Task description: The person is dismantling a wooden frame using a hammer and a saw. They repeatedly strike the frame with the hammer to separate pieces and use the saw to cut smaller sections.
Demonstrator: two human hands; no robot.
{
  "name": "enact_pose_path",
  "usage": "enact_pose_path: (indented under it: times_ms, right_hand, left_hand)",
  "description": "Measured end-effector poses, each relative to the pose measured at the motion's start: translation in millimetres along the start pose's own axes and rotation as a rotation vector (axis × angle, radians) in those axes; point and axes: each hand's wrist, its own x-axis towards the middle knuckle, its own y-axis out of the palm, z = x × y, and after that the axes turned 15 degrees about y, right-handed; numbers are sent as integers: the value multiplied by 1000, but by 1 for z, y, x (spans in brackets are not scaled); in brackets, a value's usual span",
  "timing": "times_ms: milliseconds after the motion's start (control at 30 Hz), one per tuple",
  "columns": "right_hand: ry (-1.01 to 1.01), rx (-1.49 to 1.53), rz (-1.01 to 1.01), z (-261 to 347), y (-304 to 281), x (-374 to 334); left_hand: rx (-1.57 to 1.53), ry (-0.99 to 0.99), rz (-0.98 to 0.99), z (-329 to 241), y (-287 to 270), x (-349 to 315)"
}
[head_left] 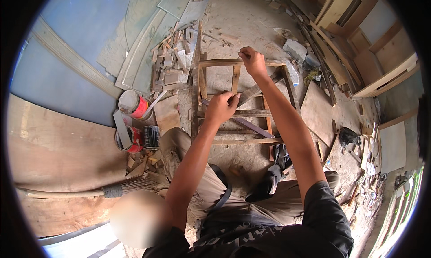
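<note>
A wooden frame (220, 63) made of rails and crossbars stands on the floor in front of my knees. My left hand (220, 107) is above its near half, fingers closed in a pinch. Farther off and to the right, my right hand (254, 63) is pinched too, at the frame's far rail. Whatever either pinch holds is too small or hidden to make out. A dark purplish strip (253, 127) lies slantwise across the frame's near crossbars. Beyond my left fingertips, a greyish board (251, 94) runs diagonally within the frame.
Paint cans (131, 104) stand at my left, beside a broom (112, 190). Wood offcuts (170, 74) are heaped left of the frame. On the right are a concrete block (295, 49), a flat plywood sheet (319, 110) and wooden cabinets (363, 47).
</note>
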Motion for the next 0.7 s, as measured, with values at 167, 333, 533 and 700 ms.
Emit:
enact_pose_path:
  times_ms: [167, 333, 533, 700]
  right_hand:
    - [-9, -11, 15, -7, 8, 3]
    - [-38, -9, 18, -15, 5, 5]
    - [7, -64, 56, -4, 4, 3]
    - [-105, -53, 34, -7, 3, 4]
  left_hand:
    - [22, -66, 46, 0, 1, 0]
    - [-83, -169, 55, 1, 4, 5]
    - [55, -50, -214, 70, 8, 77]
    - [353, 5, -99, 94, 47, 114]
